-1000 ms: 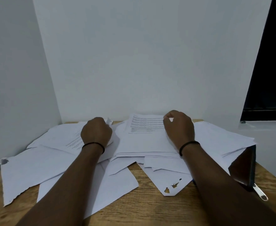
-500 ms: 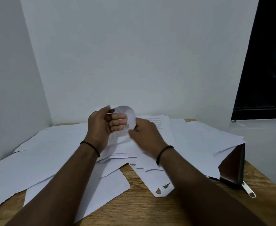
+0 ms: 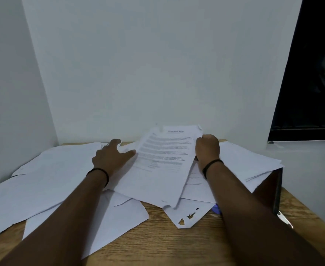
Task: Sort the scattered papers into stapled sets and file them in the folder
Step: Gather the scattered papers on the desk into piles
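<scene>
Printed sheet [image 3: 163, 160] lies atop the paper pile at tabletop [image 3: 157, 244] centre, long axis running away and tilted right. Right hand [image 3: 207, 148] grips its right edge, fingers curled. Left hand [image 3: 111, 156], fingers spread and slack, sits just left of the sheet, thumb nearly touching.

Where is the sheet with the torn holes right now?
In the head view, the holed sheet lies at the table's centre-right front, its corner poking out from under the printed pages, just left of the right forearm.
</scene>
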